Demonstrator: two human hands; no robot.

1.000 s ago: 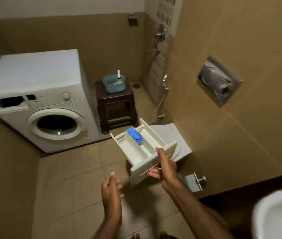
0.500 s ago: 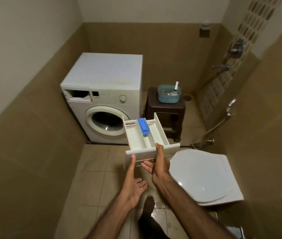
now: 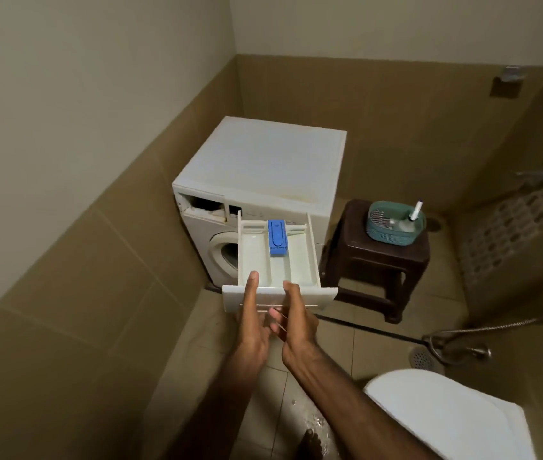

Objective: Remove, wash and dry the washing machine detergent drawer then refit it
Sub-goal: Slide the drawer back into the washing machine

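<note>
- Detergent drawer (image 3: 278, 260) out of the washing machine (image 3: 263, 171), held in the air in front of it, roughly level, front panel toward the camera.
- White, three compartments; blue insert (image 3: 277, 236) in the middle compartment, at the far end.
- Left hand (image 3: 252, 322) at the left half of the front panel, thumb laid straight up over the panel's top edge, remaining fingers underneath and mostly hidden; whether curled or straight, cannot tell.
- Right hand (image 3: 296, 318) at the middle of the panel, thumb pressed on the top edge, fingers curled under the panel's lower edge, gripping it.
- Both hands close together, nearly touching below the panel.
- Open drawer slot (image 3: 202, 207) at the machine's top left front corner, dark inside; round door below it partly hidden behind the drawer.
- Just right of the machine, a dark brown plastic stool (image 3: 379, 260) on the tiled floor.
- On the stool's top, toward its right edge, a teal basket (image 3: 394, 232) with a white-handled brush (image 3: 415, 210) standing in it.
- White toilet lid (image 3: 446, 416) at the lower right.
- Hand shower with hose (image 3: 495, 327) at the right wall, floor drain (image 3: 421, 358) beneath it.
- Wet patch on the floor tiles and a bare foot (image 3: 310, 444) at the bottom edge.
</note>
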